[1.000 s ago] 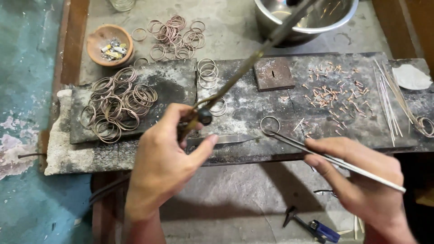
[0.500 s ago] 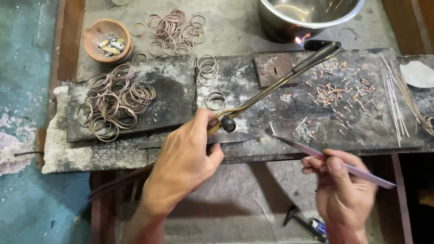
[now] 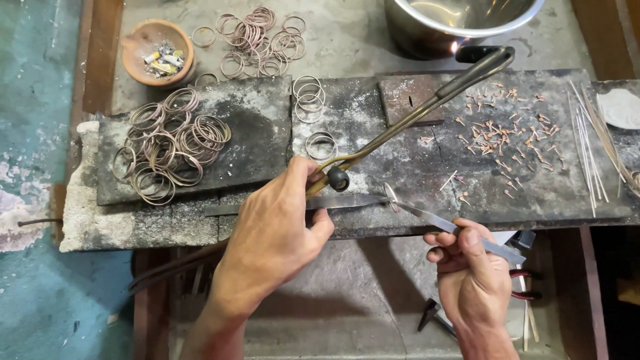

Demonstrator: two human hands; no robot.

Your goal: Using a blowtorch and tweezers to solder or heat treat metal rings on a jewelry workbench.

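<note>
Nearest the viewer, the left hand (image 3: 270, 243) is curled closed around the grip of a long brass torch (image 3: 413, 110). Its fingers (image 3: 303, 177) wrap the handle just below a small black knob (image 3: 337, 179). The right hand (image 3: 473, 277) pinches a pair of slim steel tweezers (image 3: 460, 230) between thumb and fingertips. The tweezers angle up and to the left, and their tips close on a small metal ring (image 3: 389, 193), held on edge just above the dark slab.

Both hands have drawn back toward the near edge of the desk (image 3: 373, 33) compared with a second ago. The torch nozzle, which pointed off past the top of the view, now rests lower, its dark tip (image 3: 490, 57) near a steel pot (image 3: 460, 20) with a small flame showing beside it. The ring lay flat on the slab before and is now lifted in the tweezers, so one piece appears to be picked up for heating.

Just beyond the left fingers lies a flat steel strip (image 3: 333, 201), then a charred work slab (image 3: 427, 153). Left of those fingers sits a heap of wire rings (image 3: 170, 150) on a second slab. Beyond the right fingers, small copper pins (image 3: 503, 133) are scattered, with thin wire rods (image 3: 590, 143) to their right. Farthest away are more rings (image 3: 257, 40) and a clay bowl (image 3: 159, 53).
</note>
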